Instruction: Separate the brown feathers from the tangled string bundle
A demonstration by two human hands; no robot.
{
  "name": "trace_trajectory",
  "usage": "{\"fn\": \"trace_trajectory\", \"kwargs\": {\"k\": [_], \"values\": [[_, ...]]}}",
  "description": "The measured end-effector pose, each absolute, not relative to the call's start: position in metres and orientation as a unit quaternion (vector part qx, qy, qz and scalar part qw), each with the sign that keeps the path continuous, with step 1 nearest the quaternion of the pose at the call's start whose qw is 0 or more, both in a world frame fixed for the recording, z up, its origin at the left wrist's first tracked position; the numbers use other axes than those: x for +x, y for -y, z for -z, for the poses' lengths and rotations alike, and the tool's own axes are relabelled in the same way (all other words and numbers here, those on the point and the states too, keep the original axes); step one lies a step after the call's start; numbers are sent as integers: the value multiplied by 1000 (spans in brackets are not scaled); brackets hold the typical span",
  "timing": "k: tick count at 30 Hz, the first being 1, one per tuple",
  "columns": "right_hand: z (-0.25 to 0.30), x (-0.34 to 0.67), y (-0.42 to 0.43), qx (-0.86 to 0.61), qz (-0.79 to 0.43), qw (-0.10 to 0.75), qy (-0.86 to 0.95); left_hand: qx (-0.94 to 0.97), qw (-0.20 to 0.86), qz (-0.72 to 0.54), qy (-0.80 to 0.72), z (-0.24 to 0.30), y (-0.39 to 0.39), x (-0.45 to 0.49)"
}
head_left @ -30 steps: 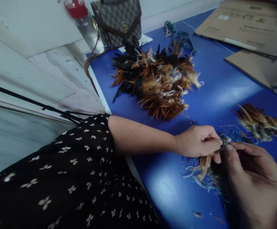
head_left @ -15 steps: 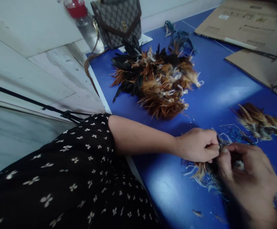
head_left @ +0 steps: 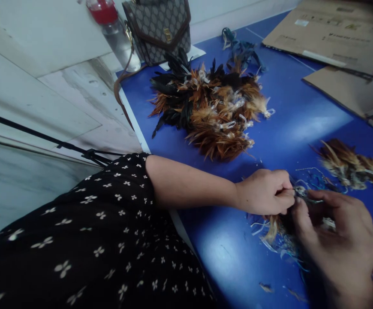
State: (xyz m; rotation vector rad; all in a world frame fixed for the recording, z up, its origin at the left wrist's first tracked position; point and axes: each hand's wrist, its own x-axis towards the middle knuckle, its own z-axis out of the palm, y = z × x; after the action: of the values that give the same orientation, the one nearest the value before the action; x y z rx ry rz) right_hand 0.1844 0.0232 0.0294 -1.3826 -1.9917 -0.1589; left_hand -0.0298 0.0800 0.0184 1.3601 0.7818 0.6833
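My left hand rests on the blue table and pinches the tied top of a small bundle of brown feathers that hangs below its fingers. My right hand meets it from the right, with fingertips closed on the same bundle's top, where thin thread shows. Loose thread scraps lie under both hands. A big heap of brown and black feather bundles lies farther back on the table.
A smaller clump of feathers lies right of my hands. Flat cardboard sheets cover the far right. A patterned handbag and a red-capped bottle stand at the back left, near the table's left edge.
My right hand has shifted slightly down and left against the bundle, its fingers reworking the thread. My left hand has barely moved.
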Motion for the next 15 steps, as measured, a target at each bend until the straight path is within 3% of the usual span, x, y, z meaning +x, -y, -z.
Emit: {"fn": "trace_trajectory", "kwargs": {"k": [6, 10, 15], "values": [[-27, 186, -26, -489, 58, 351, 796, 616, 642, -314, -331, -20, -80, -30], [-34, 179, -22, -519, 29, 345, 782, 655, 573, -327, -369, -26, -80, -34], [-42, 175, -13, -589, -33, 327, 738, 660, 564, -341, -362, -27, -80, -34]]}}
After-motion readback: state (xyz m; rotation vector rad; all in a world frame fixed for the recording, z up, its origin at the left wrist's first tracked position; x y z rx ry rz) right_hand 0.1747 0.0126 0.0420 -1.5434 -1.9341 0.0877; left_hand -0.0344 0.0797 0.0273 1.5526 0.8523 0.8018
